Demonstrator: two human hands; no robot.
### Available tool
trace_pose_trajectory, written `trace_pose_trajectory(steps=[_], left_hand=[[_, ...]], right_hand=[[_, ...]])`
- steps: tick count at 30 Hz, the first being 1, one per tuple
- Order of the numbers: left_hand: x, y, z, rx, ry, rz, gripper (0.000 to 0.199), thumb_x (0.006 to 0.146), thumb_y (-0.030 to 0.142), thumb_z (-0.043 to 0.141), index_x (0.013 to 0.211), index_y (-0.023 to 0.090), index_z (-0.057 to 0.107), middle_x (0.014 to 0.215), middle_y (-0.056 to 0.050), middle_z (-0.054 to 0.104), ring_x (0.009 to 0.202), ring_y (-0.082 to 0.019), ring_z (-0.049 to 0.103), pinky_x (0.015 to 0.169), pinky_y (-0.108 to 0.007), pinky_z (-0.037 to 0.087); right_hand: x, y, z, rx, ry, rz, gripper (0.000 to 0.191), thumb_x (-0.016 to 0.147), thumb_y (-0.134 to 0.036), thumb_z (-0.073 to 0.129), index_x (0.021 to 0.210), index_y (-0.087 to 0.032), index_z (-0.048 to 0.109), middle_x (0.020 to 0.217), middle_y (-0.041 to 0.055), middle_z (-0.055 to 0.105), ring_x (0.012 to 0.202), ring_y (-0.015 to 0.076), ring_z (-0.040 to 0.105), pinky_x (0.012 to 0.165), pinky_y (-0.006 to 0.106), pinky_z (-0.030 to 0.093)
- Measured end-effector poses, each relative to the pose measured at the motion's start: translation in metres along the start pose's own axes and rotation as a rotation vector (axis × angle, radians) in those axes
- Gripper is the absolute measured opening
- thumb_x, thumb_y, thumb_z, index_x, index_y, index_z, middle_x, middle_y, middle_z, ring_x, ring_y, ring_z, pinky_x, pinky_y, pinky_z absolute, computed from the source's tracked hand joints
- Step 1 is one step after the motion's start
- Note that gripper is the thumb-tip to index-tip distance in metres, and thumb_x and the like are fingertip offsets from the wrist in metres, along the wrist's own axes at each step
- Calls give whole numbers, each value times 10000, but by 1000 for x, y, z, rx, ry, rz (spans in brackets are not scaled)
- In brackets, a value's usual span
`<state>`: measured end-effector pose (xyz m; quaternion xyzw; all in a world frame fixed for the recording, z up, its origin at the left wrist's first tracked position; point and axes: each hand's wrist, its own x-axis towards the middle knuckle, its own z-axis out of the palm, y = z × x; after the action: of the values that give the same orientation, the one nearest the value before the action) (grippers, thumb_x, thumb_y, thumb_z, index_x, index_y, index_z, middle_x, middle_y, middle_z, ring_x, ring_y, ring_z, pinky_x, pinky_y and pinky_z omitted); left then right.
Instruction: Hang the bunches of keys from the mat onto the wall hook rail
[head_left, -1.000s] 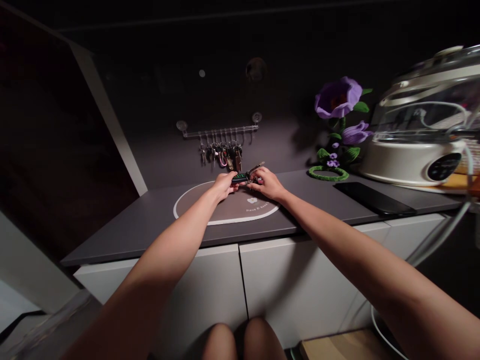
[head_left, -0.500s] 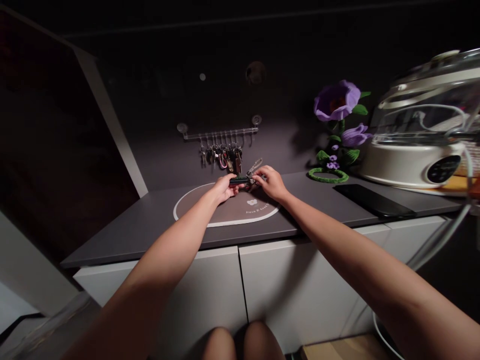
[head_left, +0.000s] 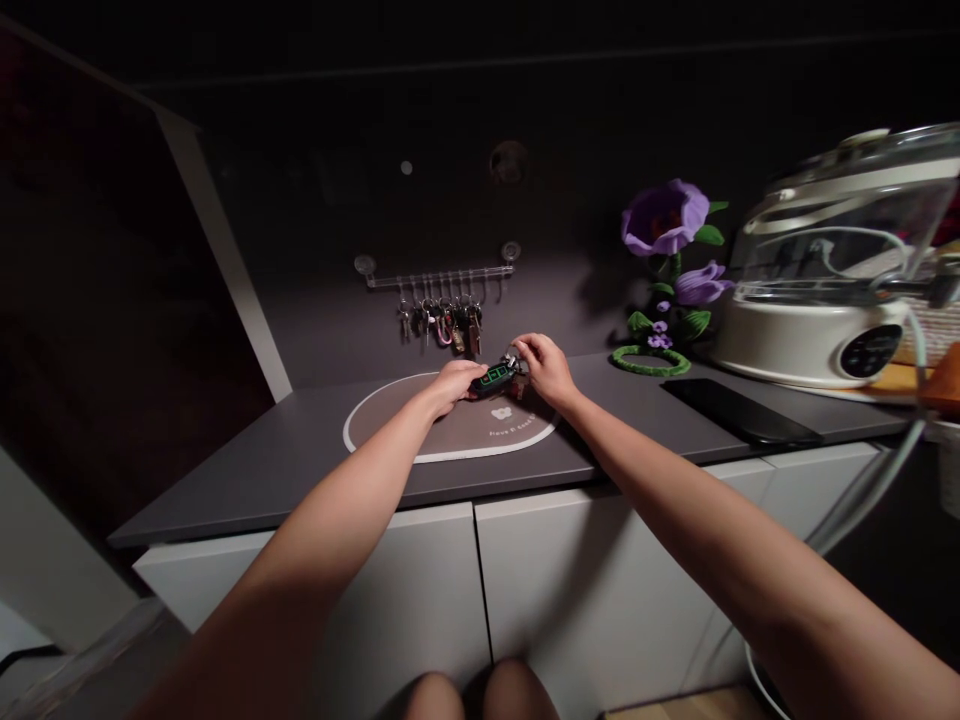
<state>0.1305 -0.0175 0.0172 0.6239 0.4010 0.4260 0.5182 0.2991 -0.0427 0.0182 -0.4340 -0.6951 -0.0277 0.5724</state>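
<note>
A dark key fob [head_left: 493, 378] with green-outlined buttons is held above the oval mat, its button face turned up. My left hand [head_left: 452, 386] grips the fob's left end between thumb and fingers. At its other end, my right hand [head_left: 545, 366] pinches the metal key ring [head_left: 512, 358] attached to it. Something small and brownish hangs below the ring, too small to make out. Behind the hands, several keys [head_left: 450, 322] hang in a row from a clear hook rail [head_left: 442, 274] on the wall.
The brown mat [head_left: 390, 425] with a white rim lies on the dark counter [head_left: 247, 455]. To the right stand a purple flower decoration [head_left: 667, 220], a black phone [head_left: 739, 410] and a white appliance [head_left: 806, 335] with a clear upper part. A cable [head_left: 896, 465] hangs past the counter's edge.
The key fob has turned so its button face now shows, and it sits slightly lower. The ring end, upright before, has dropped beside my right fingers. The view has shifted a little.
</note>
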Motion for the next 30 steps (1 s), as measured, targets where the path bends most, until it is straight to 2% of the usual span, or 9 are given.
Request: trace_pose_trajectory(steps=[2, 5, 7, 9, 14, 23, 26, 30], left_hand=[[0, -1, 0, 103, 29, 86, 108, 721, 212, 602, 769, 115, 598, 665, -19, 602, 557, -75, 521, 550, -199, 417], [0, 2, 0, 258, 106, 359, 162, 736, 208, 579, 869, 126, 623, 833, -46, 641, 706, -100, 546, 700, -240, 437], [-1, 4, 0, 353, 107, 525, 214, 751, 222, 561, 934, 133, 628, 914, -58, 641, 786, -118, 547, 770, -262, 428], [-3, 6, 2, 440, 82, 602, 231, 747, 233, 566, 942, 130, 636, 923, -66, 639, 807, -132, 546, 788, -274, 423], [-4, 7, 7, 509, 94, 627, 164, 748, 247, 549, 784, 126, 652, 789, -49, 645, 751, -142, 550, 739, -269, 420], [4, -1, 7, 118, 120, 519, 211, 705, 306, 582, 772, 113, 637, 731, -31, 639, 669, -119, 539, 674, -254, 419], [6, -2, 5, 57, 146, 513, 216, 683, 314, 607, 757, 114, 640, 721, -33, 638, 670, -120, 535, 672, -257, 417], [5, 0, 6, 31, 168, 525, 208, 673, 309, 614, 742, 116, 646, 700, -33, 637, 656, -120, 532, 659, -260, 419]], right_hand=[[0, -1, -1, -12, -15, -32, 254, 860, -336, 406, 823, -176, 600, 835, 60, 594, 795, 150, 525, 759, 258, 403], [0, -2, 0, -4, -65, -78, 261, 857, -351, 420, 825, -177, 612, 807, 60, 588, 773, 153, 522, 733, 264, 407], [0, -3, 0, 13, -77, -99, 253, 849, -347, 435, 819, -174, 617, 790, 59, 591, 762, 154, 524, 723, 270, 410], [0, -4, 0, 34, -74, -98, 229, 835, -334, 457, 812, -172, 618, 791, 57, 602, 758, 154, 530, 723, 273, 412], [-1, -12, 0, 140, -76, -18, 188, 780, -322, 519, 856, -171, 601, 838, 45, 630, 750, 146, 548, 720, 274, 423], [0, -8, 5, 355, -181, 278, 284, 690, -403, 583, 813, -148, 598, 756, 23, 615, 665, 116, 525, 649, 251, 424], [1, -12, 3, 449, -226, 380, 296, 647, -408, 620, 783, -146, 601, 732, 13, 605, 633, 103, 507, 604, 235, 405], [1, -16, 0, 507, -233, 425, 323, 607, -430, 660, 763, -154, 596, 717, 1, 594, 579, 85, 471, 548, 219, 368]])
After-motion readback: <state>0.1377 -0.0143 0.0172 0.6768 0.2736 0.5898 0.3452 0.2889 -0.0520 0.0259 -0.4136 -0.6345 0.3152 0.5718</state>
